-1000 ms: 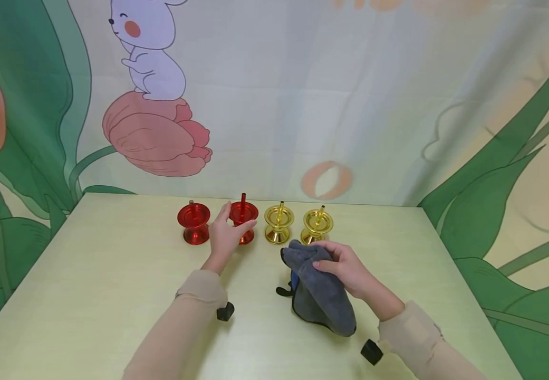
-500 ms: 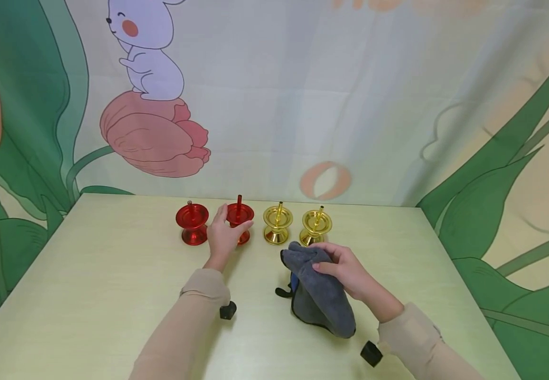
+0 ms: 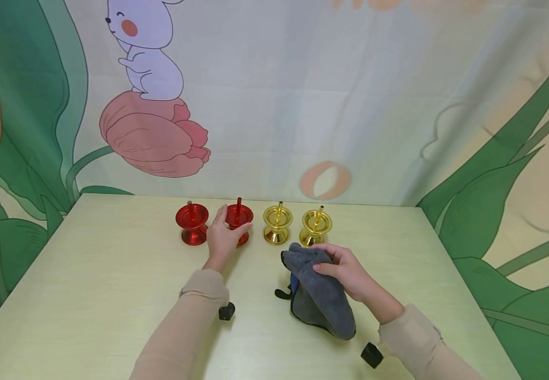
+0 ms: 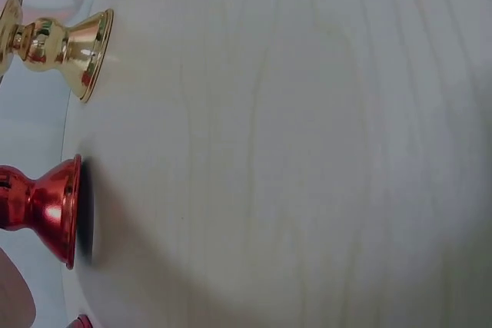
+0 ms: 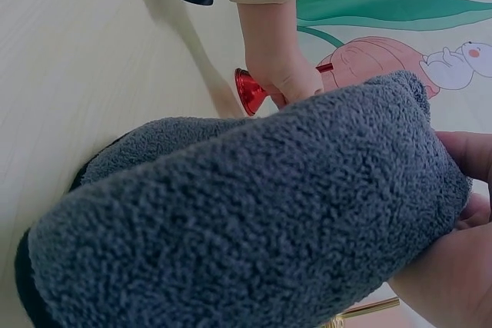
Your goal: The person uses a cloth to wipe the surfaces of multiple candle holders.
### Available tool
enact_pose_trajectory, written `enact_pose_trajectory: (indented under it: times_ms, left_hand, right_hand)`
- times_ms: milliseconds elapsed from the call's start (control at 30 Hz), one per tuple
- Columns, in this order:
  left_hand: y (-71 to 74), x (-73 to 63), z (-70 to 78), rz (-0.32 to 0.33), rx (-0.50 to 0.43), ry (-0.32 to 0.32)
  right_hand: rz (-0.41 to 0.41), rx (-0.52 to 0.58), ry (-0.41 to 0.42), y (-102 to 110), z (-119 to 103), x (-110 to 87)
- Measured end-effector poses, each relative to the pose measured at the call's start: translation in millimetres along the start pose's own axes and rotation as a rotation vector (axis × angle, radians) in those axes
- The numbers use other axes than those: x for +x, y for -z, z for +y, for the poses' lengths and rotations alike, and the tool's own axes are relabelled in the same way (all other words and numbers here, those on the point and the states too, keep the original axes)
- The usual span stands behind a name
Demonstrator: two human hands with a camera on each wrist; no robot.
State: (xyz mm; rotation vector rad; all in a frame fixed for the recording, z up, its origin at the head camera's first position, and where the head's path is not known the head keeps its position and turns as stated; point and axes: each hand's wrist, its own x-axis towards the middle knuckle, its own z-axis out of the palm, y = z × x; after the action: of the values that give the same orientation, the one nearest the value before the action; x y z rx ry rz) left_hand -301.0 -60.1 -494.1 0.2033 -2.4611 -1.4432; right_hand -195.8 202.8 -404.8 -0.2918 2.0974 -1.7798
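Note:
My left hand (image 3: 223,237) grips a red metal candle holder (image 3: 239,214) around its narrow waist, below the dish. In the left wrist view, the flared base of this red candle holder (image 4: 58,209) has a dark shadow along its underside, close over the table. My right hand (image 3: 345,269) holds a folded grey cloth (image 3: 324,290) with dark edging, thumb on the near side. One end of the cloth hangs toward the table. The grey cloth (image 5: 246,213) fills much of the right wrist view and hides part of both hands there.
A second red candle holder (image 3: 192,224) stands to the left. Two gold candle holders, one in the middle (image 3: 277,224) and one farther right (image 3: 316,224), complete the row near the table's back edge. A printed curtain (image 3: 265,105) hangs behind the table (image 3: 89,295).
The red candle holder in my left hand has sunk slightly and shifted a little left in the head view. My right hand keeps its hold on the grey cloth, almost still.

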Motion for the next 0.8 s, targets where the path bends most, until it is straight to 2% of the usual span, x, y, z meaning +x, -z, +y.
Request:
enact_pose_trajectory:
  times_ms: [333, 467, 600, 733, 800]
  left_hand:
    - [7.1, 1.8, -2.3, -0.127, 0.010, 0.010]
    - [10.2, 2.3, 3.2, -0.155, 0.073, -0.006]
    - [11.6, 1.9, 19.5, -0.117, 0.124, -0.083]
    - [10.6, -1.7, 40.0, -0.040, 0.110, -0.223]
    - [9.1, -4.4, 49.3, -0.022, 0.101, -0.295]
  right_hand:
    - [0.006, -0.016, -0.009, 0.5, -0.6, -1.2]
    - [0.009, -0.027, -0.006, 1.7, -1.9, -3.1]
    - [0.019, -0.043, 0.002, 6.3, -4.5, -6.2]
    - [0.028, -0.059, -0.001, 12.0, -7.0, -8.1]
    - [0.032, -0.067, -0.001, 14.9, -7.7, -8.7]
